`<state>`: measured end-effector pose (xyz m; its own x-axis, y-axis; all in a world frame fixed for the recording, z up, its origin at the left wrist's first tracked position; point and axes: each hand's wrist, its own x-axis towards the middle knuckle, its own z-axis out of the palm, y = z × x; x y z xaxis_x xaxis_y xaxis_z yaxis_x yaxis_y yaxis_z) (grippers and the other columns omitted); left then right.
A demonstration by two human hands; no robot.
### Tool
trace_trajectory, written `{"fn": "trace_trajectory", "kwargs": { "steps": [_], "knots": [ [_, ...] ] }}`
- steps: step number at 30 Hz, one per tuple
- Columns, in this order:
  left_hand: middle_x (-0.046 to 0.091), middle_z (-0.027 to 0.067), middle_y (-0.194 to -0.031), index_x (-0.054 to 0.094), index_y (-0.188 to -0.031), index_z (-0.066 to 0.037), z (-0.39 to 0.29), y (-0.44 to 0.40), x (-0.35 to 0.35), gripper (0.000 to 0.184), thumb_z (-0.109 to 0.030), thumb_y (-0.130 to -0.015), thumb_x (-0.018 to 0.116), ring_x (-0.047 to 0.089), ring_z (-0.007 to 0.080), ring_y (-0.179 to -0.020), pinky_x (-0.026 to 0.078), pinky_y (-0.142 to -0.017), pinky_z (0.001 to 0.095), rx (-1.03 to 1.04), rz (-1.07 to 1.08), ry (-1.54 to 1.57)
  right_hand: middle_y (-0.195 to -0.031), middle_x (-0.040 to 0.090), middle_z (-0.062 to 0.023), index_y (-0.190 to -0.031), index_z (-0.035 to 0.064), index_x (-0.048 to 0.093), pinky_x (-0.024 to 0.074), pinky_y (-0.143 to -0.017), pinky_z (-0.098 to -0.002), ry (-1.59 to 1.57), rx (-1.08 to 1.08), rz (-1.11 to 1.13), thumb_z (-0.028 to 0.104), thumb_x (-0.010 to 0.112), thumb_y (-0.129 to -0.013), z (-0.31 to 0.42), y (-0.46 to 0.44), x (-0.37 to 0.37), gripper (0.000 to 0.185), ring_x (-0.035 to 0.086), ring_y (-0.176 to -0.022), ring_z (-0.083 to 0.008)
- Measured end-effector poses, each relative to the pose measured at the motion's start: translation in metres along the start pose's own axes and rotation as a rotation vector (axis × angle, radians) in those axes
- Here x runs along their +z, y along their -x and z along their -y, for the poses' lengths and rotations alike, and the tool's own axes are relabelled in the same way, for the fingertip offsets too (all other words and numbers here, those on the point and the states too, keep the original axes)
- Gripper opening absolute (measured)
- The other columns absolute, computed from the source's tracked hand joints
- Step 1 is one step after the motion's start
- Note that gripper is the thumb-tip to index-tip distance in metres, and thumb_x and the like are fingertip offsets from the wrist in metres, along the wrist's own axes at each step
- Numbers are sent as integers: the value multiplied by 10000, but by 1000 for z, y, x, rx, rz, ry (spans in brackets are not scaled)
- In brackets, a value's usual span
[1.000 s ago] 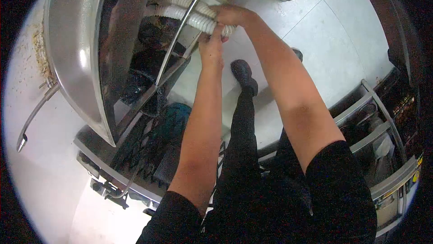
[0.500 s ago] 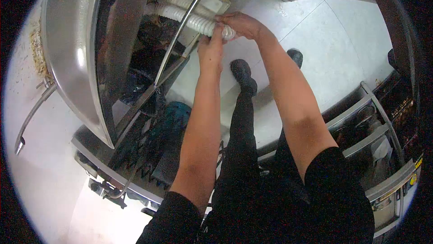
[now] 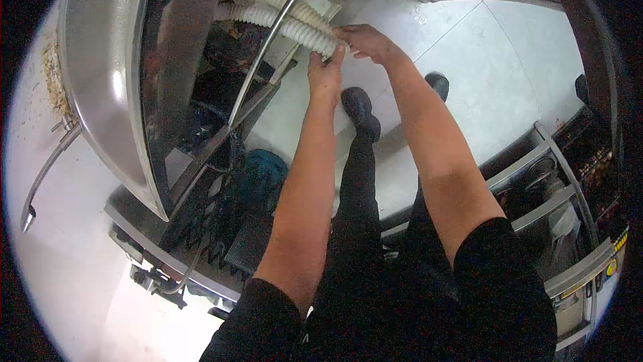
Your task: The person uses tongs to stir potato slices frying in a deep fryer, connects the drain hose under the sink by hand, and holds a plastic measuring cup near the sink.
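Two runs of white corrugated hose (image 3: 301, 32) stretch from under the steel equipment toward my hands, side by side. My left hand (image 3: 326, 75) is closed on the near run close to its end, with the thumb up along the ribs. My right hand (image 3: 365, 42) has its fingers bent around the hose ends from the far side. Its fingertips are partly hidden, and I cannot tell whether the two runs join there. A thin curved metal rod (image 3: 273, 32) crosses in front of the hoses.
A large stainless steel hood-like body (image 3: 100, 87) fills the left side. Below it, a teal round object (image 3: 263, 171) sits near a dark ridged panel. A metal rack (image 3: 536, 191) stands at the right. My shoes (image 3: 360, 109) are on the pale tiled floor (image 3: 495, 81).
Both hands have shifted slightly to the right with the hose ends. The far hose run now shows further along, up to my right hand.
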<state>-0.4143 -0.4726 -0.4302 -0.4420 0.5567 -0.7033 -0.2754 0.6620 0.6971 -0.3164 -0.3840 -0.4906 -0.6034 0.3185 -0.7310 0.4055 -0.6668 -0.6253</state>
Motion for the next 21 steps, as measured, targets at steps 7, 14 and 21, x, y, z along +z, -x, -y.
{"fn": "trace_trajectory", "kwargs": {
  "steps": [7,14,21],
  "knots": [
    [443,148,-1282,342,-1322,-15,11,-5,2,657,-278,-820,675,455,256,-1145,372,-949,381,-57,11,164,-1148,555,-60,-1309,82,462,476,-757,-322,-354,-6,-43,521,533,-860,-14,7,6,632,537,-870,-161],
    [440,99,-1305,266,-1375,-77,10,-11,-6,853,-429,-747,724,428,262,-1198,358,-945,416,-136,-86,204,-1177,546,-118,-1342,67,399,476,-734,-309,-327,41,-43,590,481,-858,-12,10,5,717,558,-890,-169],
    [435,111,-1302,307,-1343,-22,18,-19,-13,807,-353,-749,741,436,234,-1171,355,-953,395,-94,-62,219,-1119,570,-108,-1312,62,420,477,-730,-311,-292,122,-60,621,500,-832,-25,11,-1,741,577,-910,-179]
  ]
}}
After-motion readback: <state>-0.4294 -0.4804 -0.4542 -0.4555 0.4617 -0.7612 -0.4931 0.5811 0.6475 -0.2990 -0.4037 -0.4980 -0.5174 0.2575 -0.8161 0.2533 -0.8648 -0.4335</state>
